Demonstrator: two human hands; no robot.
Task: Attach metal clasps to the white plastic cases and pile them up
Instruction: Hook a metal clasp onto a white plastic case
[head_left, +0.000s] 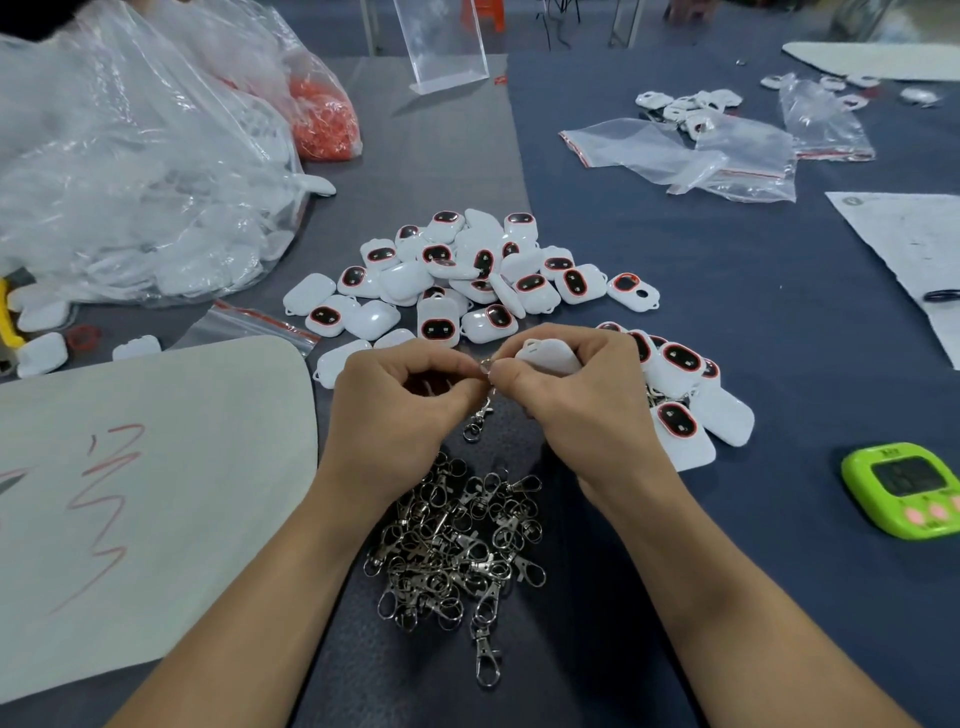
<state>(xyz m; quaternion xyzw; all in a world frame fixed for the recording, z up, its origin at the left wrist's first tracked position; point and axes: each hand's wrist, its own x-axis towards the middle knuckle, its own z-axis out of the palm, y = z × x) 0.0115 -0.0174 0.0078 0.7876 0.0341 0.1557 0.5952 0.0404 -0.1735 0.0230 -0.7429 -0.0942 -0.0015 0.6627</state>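
Observation:
My left hand (400, 400) pinches the ring end of a metal clasp (480, 415) that hangs down between both hands. My right hand (576, 395) holds a white plastic case (550, 356) and pinches the same ring at the case's loop. A heap of loose metal clasps (457, 540) lies on the table just below my hands. Beyond my hands sits a pile of white cases with black and red windows (462, 275). A smaller pile of cases with clasps on them (685, 400) lies to the right of my right hand.
A large clear bag of white cases (130, 182) and a bag of orange parts (324, 122) lie at the left. Beige felt (145, 493) lies at near left, a green timer (906, 488) at right, and empty zip bags (691, 156) far right.

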